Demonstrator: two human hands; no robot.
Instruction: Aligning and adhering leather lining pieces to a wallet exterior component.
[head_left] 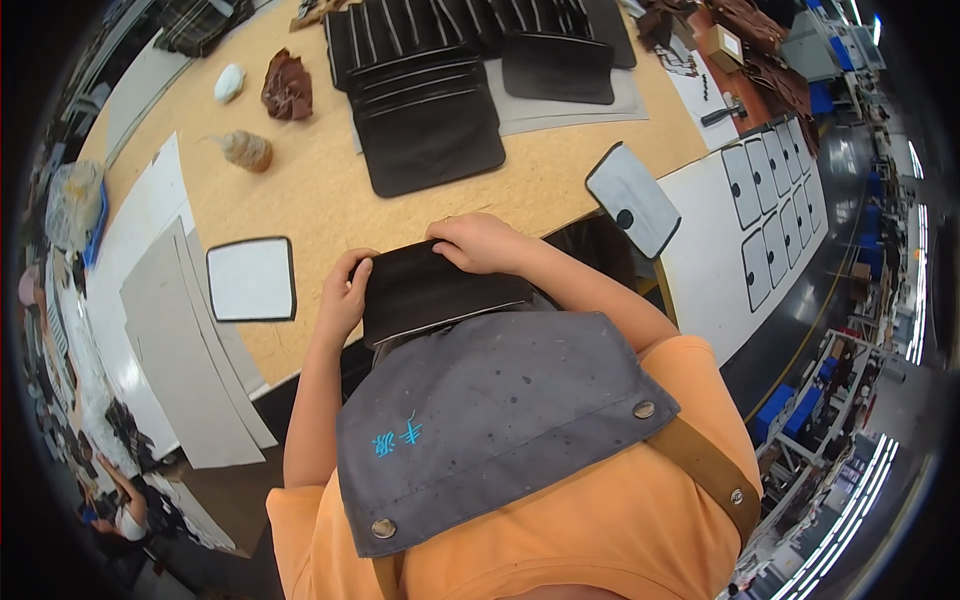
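Observation:
Both my hands grip a black leather panel (440,288) at the table's front edge, close against my apron. My left hand (346,290) is closed on its far left corner, thumb on top. My right hand (480,243) pinches the far edge nearer the right, its fingers curled over the leather. The panel's near edge is partly hidden by the apron. Just beyond lies a black leather piece with stacked slots (430,140). A white panel with black edging (251,280) rests left of my left hand, and another with a black dot (634,200) lies to the right.
A glue bottle (247,151), a crumpled brown piece (287,86) and a white lump (229,83) stand at the left. Several black leather pieces (400,40) lie at the back. More edged panels (742,188) sit in rows on the right-hand white board. Grey sheets (180,350) lie left.

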